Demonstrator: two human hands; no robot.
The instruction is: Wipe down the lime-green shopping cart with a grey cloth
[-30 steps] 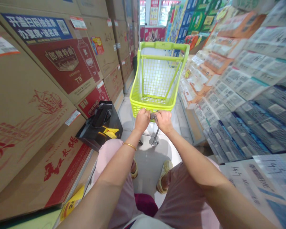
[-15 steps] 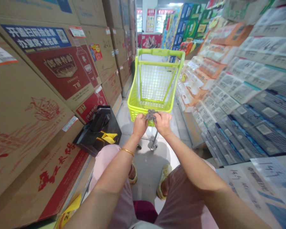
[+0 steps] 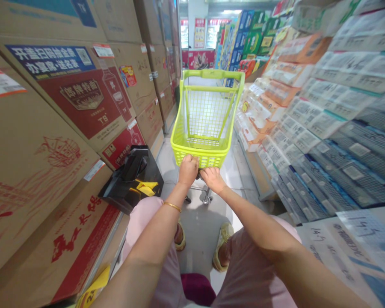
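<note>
Both arms extended forward and downward, forearms passing over the knees of the pale pink fabric trousers (image 3: 245, 261) and converging in a V at mid-view. Left hand (image 3: 188, 170): wrist nearly in line with the forearm, back of the hand upward, fingers folded in narrow; they overlap the near wall of the yellow-green plastic mesh shopping cart (image 3: 197, 151) in view, contact undetermined. A thin gold-coloured bangle (image 3: 172, 206) sits at that wrist. Whether the left fingers grip anything cannot be told. Right hand (image 3: 213, 179): set slightly lower, forearm angled inward from the elbow, knuckles up, fingers bent narrow onto a small dark grey piece (image 3: 199, 175). That piece lies in the gap between the two hands, just below the cart's near side; mostly covered, its shape not readable. The hands are close beside each other. The cart stands upright directly ahead on the pale tiled floor (image 3: 197, 222), a metal caster (image 3: 205, 196) visible beneath the right hand. To the left, a glossy black bag (image 3: 128, 182) with a yellow flap stands near the left knee, beside stacked brown cardboard cartons (image 3: 83, 100). To the right, tiers of plastic-wrapped packs (image 3: 324, 119).
</note>
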